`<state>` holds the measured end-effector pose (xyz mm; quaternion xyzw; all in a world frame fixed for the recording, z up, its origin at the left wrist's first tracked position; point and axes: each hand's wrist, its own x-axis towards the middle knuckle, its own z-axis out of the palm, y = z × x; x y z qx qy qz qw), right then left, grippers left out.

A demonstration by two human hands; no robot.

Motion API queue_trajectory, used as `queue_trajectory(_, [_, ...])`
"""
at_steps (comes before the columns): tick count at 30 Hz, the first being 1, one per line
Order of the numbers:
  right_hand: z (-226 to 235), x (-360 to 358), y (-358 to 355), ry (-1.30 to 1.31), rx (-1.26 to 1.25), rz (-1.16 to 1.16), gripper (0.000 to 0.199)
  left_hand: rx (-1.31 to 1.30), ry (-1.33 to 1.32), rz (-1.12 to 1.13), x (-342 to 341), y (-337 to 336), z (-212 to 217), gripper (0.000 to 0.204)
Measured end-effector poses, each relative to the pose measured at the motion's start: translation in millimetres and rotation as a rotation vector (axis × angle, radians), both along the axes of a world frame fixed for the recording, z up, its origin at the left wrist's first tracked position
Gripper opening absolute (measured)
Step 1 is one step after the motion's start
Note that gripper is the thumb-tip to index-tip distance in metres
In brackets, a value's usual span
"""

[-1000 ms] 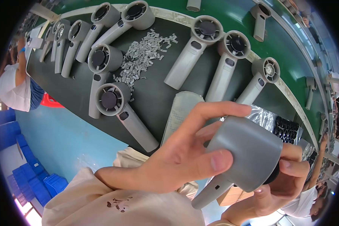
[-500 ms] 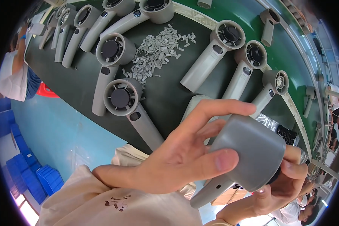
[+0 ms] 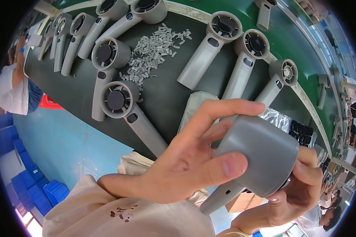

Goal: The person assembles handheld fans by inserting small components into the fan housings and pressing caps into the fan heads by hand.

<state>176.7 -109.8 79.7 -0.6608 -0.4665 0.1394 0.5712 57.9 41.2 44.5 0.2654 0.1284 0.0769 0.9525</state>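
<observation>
A grey handheld fan (image 3: 261, 154) is held up in front of me, its round head tilted with the smooth outer wall facing me and its handle pointing down to the lower left. My left hand (image 3: 186, 162) grips the head between thumb and forefinger. At the head's right side, my right hand (image 3: 306, 183) has its fingers curled against the open front; that face is turned away, so what the fingertips touch there is hidden. Just behind my left hand, a pale flat piece (image 3: 194, 104) with faint markings lies on the dark table (image 3: 162, 100).
More grey fans stand or lie around the table, such as one (image 3: 116, 100) at left and one (image 3: 209, 47) farther back. Small grey clips (image 3: 152, 53) form a pile between them. A clear plastic bag with black parts (image 3: 300, 132) lies right. Beyond runs a green belt (image 3: 288, 35).
The view has shifted, so the table's contents sit lower left and more of the pale piece shows. Both hands keep the fan; a black part by my right fingers is now mostly hidden.
</observation>
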Motion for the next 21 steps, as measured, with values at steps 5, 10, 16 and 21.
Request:
queue_trajectory(5, [0, -4, -1, -0.014, -0.108, -0.059, 0.050, 0.062, 0.043, 0.031, 1, -3, 1, 0.084])
queue_trajectory(10, [4, 1, 0, -0.009, -0.135, -0.005, 0.052, 0.098, 0.059, 0.033, 0, -3, 0, 0.082])
queue_trajectory(16, [18, -8, 3, 0.000, -0.239, -0.065, 0.052, 0.112, 0.081, 0.036, -3, -4, 2, 0.081])
queue_trajectory(21, [21, -17, 10, -0.065, -0.225, -0.181, 0.049, 0.230, 0.055, 0.083, -2, -8, 1, 0.079])
